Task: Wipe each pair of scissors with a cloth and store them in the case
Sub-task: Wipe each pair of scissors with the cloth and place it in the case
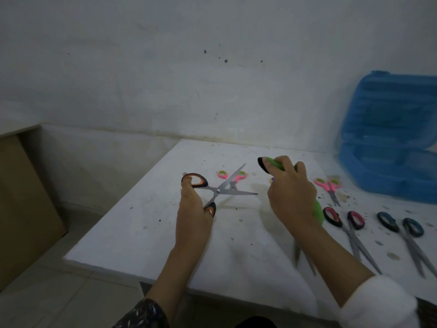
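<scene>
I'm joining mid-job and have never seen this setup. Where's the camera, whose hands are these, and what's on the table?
There is no machine here. A person works with bare hands, and the single picture comes from a camera on their head, looking down. The left hand holds the orange-handled scissors by the handles, blades spread. The right hand has its fingers curled round what looks like the green cloth; I cannot identify its black end. On the white table lie small pink scissors, a second pink pair, a red-handled pair and a teal-handled pair. The blue case stands open at far right.
</scene>
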